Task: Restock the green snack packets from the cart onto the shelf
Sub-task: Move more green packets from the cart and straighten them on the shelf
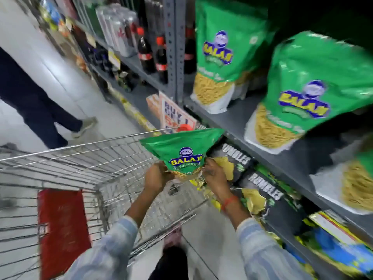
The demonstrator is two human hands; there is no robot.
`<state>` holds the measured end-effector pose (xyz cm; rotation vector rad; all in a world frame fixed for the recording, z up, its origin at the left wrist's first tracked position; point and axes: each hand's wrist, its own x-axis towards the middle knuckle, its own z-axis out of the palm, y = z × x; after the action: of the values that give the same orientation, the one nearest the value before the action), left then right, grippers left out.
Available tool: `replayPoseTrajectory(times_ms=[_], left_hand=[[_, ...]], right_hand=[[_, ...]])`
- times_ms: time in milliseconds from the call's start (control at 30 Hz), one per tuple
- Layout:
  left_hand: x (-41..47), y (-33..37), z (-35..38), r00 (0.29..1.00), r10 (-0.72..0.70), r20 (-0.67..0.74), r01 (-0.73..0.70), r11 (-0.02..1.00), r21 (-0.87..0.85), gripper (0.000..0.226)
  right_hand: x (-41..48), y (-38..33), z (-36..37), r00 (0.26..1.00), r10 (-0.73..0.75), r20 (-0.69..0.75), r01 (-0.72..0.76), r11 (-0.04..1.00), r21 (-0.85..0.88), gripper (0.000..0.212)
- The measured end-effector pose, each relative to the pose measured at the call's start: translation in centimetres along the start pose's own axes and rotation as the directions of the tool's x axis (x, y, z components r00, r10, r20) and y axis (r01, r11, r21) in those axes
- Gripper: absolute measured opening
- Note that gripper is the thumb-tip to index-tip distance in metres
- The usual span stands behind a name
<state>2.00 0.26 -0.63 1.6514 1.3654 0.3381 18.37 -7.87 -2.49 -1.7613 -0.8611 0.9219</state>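
I hold one green snack packet (pixel 182 150) upright above the right front corner of the wire cart (pixel 80 158). My left hand (pixel 156 177) grips its lower left side and my right hand (pixel 215 174) grips its lower right side. The packet's bottom is hidden between my hands. On the grey shelf (pixel 232 120) to the right stand three similar green packets: one at the far end (pixel 226 47), one in the middle (pixel 308 87), and a third (pixel 359 182) cut off by the frame edge.
Black snack bags (pixel 260 184) fill the shelf below. Dark soda bottles (pixel 153 53) stand on the bay further along, past a grey upright (pixel 174 47). A person's legs (pixel 34 106) are in the aisle ahead on the left. A red flap (pixel 62 229) sits in the cart.
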Motion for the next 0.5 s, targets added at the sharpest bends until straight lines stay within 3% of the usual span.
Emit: replayPoseTrajectory(times_ms=[100, 300, 433, 500], left_hand=[[-4.0, 5.1, 1.0, 0.983, 0.18, -0.035, -0.176, 0.98, 0.09, 0.031], [-10.0, 12.7, 4.6, 0.938, 0.343, 0.042, -0.342, 0.903, 0.261, 0.048], [-15.2, 17.2, 8.8, 0.853, 0.505, 0.131, -0.521, 0.812, 0.262, 0.039], [-17.2, 18.7, 11.3, 0.847, 0.51, 0.152, -0.532, 0.816, 0.225, 0.028]], right_hand=[[-4.8, -3.0, -5.4, 0.99, -0.059, -0.129, 0.069, 0.995, 0.075, 0.048], [-13.7, -5.3, -15.2, 0.915, -0.189, -0.356, 0.237, 0.967, 0.095, 0.039], [-19.0, -4.1, -20.5, 0.875, -0.16, -0.456, 0.225, 0.97, 0.092, 0.044], [-21.4, -2.5, -22.8, 0.853, -0.117, -0.509, 0.207, 0.97, 0.125, 0.044]])
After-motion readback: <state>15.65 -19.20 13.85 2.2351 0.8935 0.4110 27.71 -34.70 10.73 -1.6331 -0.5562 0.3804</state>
